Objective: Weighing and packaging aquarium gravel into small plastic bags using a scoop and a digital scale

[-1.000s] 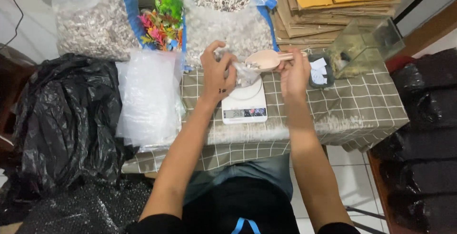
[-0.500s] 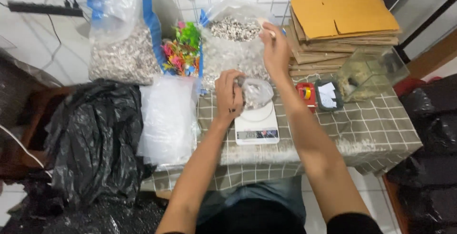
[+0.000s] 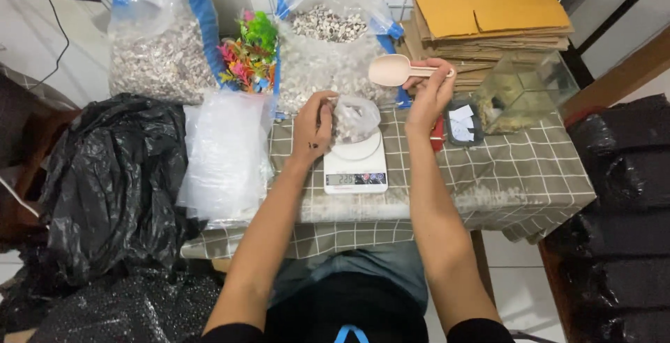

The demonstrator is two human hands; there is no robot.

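Head view: everything placed from the white kitchen scale [image 3: 355,163], near to far.
Table: a checked cloth [image 3: 516,175] covers it; the scale stands on it, just in front of the person.
Small bag: a clear plastic bag of pale gravel [image 3: 352,117] sits on the scale's platform.
Left hand [image 3: 313,128]: at the scale's left rear, fingers pinched shut on the small bag's rim.
Right hand [image 3: 427,90]: raised right of and beyond the scale, closed around the handle of a pale pink scoop [image 3: 398,71], whose bowl points left, above and behind the small bag.
Empty bags: a stack of clear plastic bags [image 3: 227,151] lies left of the scale.
Black sacks [image 3: 112,182]: further left, off the table.
Big gravel bag [image 3: 324,50]: open, directly behind the scale.
Plastic plants [image 3: 248,57]: colourful, behind and left.
Cardboard [image 3: 481,15]: flat stack, behind and right.
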